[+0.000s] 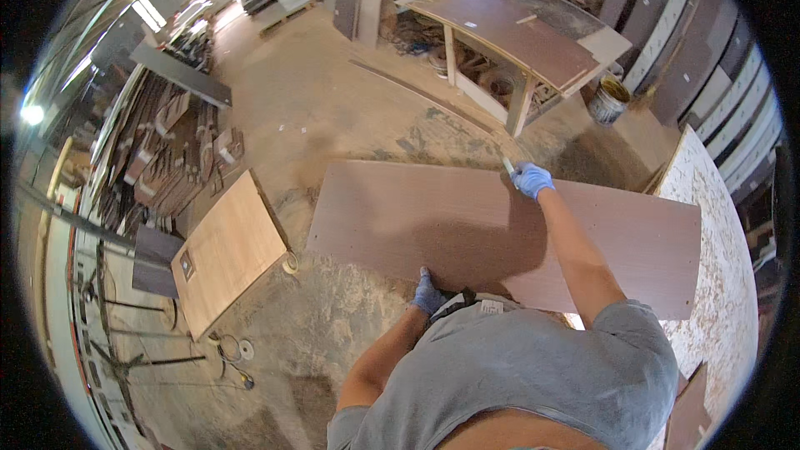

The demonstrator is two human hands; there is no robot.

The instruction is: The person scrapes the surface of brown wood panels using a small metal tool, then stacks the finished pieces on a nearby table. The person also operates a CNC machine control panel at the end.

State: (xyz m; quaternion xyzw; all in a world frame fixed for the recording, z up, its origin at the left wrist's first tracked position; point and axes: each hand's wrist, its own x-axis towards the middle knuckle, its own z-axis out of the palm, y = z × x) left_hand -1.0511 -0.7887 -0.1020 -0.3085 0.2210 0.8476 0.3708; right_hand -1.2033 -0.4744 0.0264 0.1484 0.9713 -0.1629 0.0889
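Head view: a person leans over a brown board (500,229) lying flat on the dusty floor.
Right hand (532,179), fingers closed on a small white marker (508,167), works at the far edge; left hand (428,293) presses the near edge, and the board may skid on sawdust, skewing the mark.

The near edge of the brown board (500,229) is hidden by the person's grey shirt (533,367). The small pale tool (507,167) in the right hand (532,178) is too small to be identified. The left hand (428,293) is partly covered.

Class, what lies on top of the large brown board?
Both gloved hands: the right hand holds a small white tool at the far edge; the left hand presses the near edge. Anything beneath the board is hidden.
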